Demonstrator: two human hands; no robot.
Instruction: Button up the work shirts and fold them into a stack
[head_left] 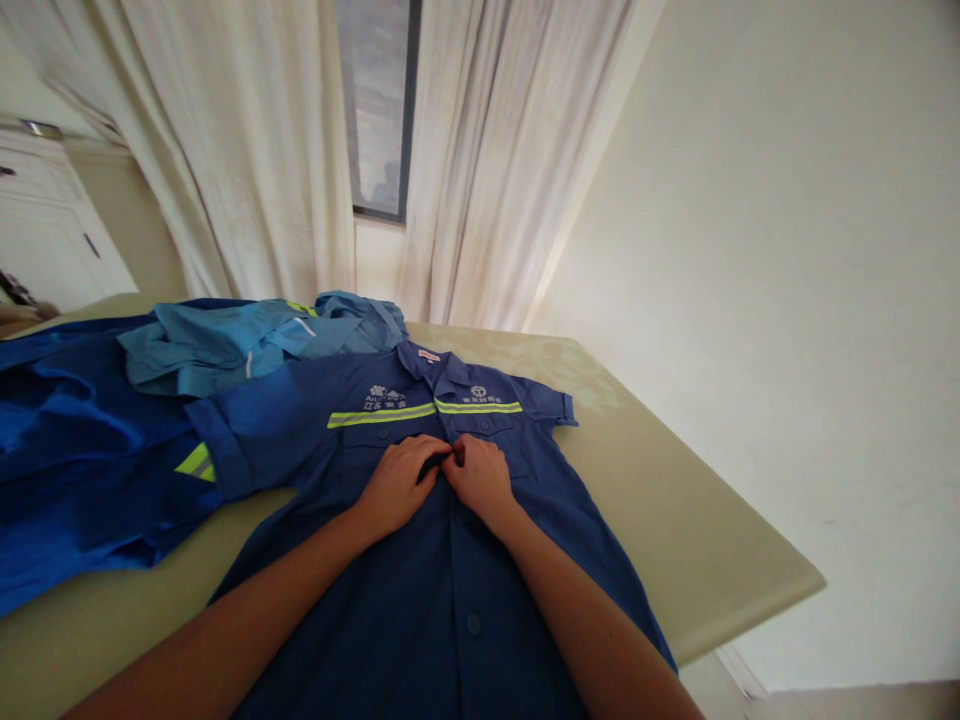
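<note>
A dark blue short-sleeved work shirt (397,600) lies face up, collar away from me, with yellow-green reflective strips across the chest. My left hand (401,480) and my right hand (480,478) meet at its front placket, just below the strips. Both hands have their fingers pinched on the placket edge, fingertips nearly touching. Whatever small part lies between the fingertips, perhaps a button, is hidden. Lower on the placket a button (473,624) shows. The collar (431,368) is spread, with a white label inside.
A cream-covered table (675,530) carries the shirt; its corner juts out at the right. Bright blue clothing (75,450) and a lighter blue garment (217,345) are heaped at the left. Behind stand curtains (262,150), a window (379,110) and a white cabinet (56,220). A wall (825,300) rises at the right.
</note>
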